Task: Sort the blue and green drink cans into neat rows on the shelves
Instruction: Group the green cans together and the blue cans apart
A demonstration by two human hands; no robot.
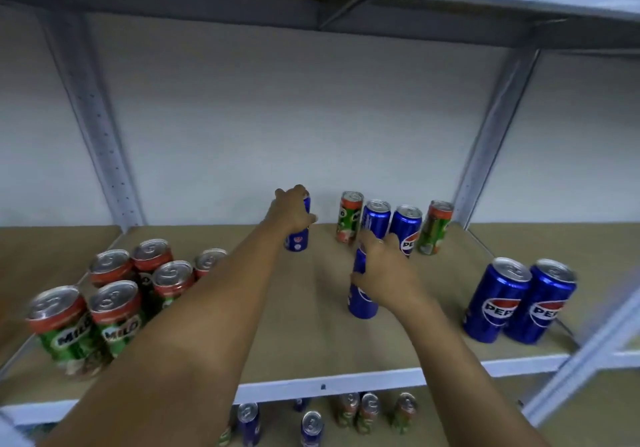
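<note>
Blue cans half hidden: left hand (292, 209) grips one (297, 238), right hand (384, 270) another (362, 294).

Both bare arms reach forward over the shelf.
The left hand (292, 211) stretches farther toward the back edge, fingers curled in a grip from above; the right hand (381, 270) sits nearer, fingers wrapped in a side grip.
</note>
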